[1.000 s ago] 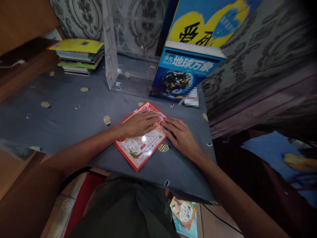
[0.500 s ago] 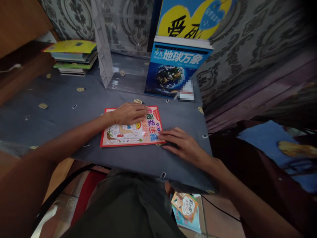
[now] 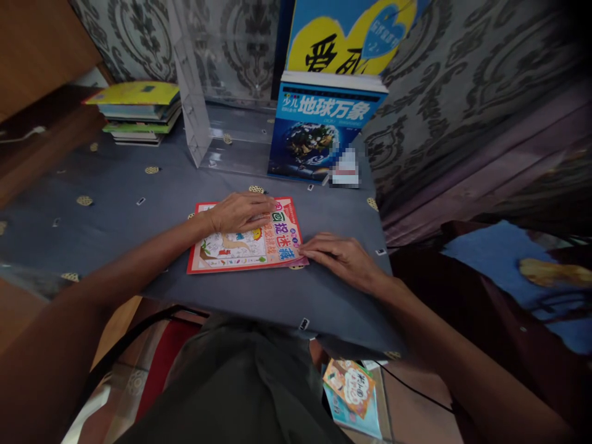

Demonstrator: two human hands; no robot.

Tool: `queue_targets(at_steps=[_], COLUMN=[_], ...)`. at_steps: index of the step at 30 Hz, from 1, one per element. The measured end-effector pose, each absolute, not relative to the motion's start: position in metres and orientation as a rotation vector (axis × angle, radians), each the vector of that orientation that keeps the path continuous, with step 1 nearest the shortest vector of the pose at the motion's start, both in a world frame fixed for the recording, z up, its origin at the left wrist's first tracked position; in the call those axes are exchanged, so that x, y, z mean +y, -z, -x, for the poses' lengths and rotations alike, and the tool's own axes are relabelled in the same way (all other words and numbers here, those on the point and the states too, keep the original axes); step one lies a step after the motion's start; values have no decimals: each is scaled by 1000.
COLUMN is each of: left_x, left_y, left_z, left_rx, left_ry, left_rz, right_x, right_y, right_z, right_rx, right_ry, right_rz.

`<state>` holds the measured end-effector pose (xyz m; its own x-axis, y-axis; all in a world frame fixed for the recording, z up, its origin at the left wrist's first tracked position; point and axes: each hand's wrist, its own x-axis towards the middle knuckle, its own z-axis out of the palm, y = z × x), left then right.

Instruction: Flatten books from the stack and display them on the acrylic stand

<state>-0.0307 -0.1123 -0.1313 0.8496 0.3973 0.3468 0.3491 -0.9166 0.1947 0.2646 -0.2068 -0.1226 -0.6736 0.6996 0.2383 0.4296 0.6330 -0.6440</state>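
Note:
A thin picture book (image 3: 234, 262) with a red border and a pink, drawn cover lies flat on the table. My left hand (image 3: 243, 211) rests palm down across the top part of its cover, fingers stretched out. At the lower right corner, the fingertips of my right hand (image 3: 340, 254) pinch the cover's edge. That corner is slightly lifted, with a pinkish page showing beneath it.
Behind the book stands a clear acrylic rack (image 3: 192, 117) holding a blue earth book (image 3: 319, 126) and a taller yellow-and-blue book (image 3: 340, 37). A book stack (image 3: 139, 114) sits back left. More books (image 3: 351, 394) lie below the table's front edge (image 3: 277, 324).
My right hand's fingers have drawn together on the book's lower right corner, and the cover there has lifted a little. My left hand stays put on the cover.

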Motion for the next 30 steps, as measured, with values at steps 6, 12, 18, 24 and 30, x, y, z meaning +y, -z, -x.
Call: queue_targets(at_steps=[6, 12, 18, 24, 30], left_x=[-114, -133, -161, -162, -160], left_y=[128, 113, 98, 92, 91], left_z=[29, 14, -19, -28, -24], left_rx=[677, 1026, 1479, 1556, 1586], left_ry=[-507, -223, 79, 99, 91], left_rz=[-2953, -3015, -2919, -2824, -2829], right_x=[-224, -252, -250, -223, -202], right_y=[128, 131, 125, 121, 136], right_z=[-260, -247, -247, -269, -276], right_rx=[-2329, -2280, -2128, -1996, -1994], right_ry=[-566, -459, -508, -455, -382], right_rz=[935, 1083, 1268, 1387, 1405])
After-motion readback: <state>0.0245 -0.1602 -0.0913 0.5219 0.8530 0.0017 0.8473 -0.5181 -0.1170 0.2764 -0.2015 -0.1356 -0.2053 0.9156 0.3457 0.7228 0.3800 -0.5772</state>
